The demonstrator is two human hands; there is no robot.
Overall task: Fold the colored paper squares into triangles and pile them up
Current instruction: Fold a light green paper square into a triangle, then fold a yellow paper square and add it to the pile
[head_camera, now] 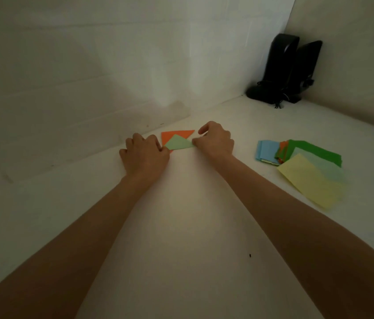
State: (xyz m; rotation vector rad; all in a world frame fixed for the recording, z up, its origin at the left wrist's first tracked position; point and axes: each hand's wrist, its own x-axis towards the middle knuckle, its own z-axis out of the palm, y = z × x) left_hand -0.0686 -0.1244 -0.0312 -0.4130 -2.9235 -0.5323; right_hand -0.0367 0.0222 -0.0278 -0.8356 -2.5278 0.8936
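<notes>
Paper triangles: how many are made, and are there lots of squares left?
One looks done: the orange triangle lies by the wall. The light green triangle sits on it, with the left hand and right hand touching its ends, so that one is in hand. Still to fold: the heap of squares on the right, blue, orange, green and yellow, too overlapped to count.
</notes>
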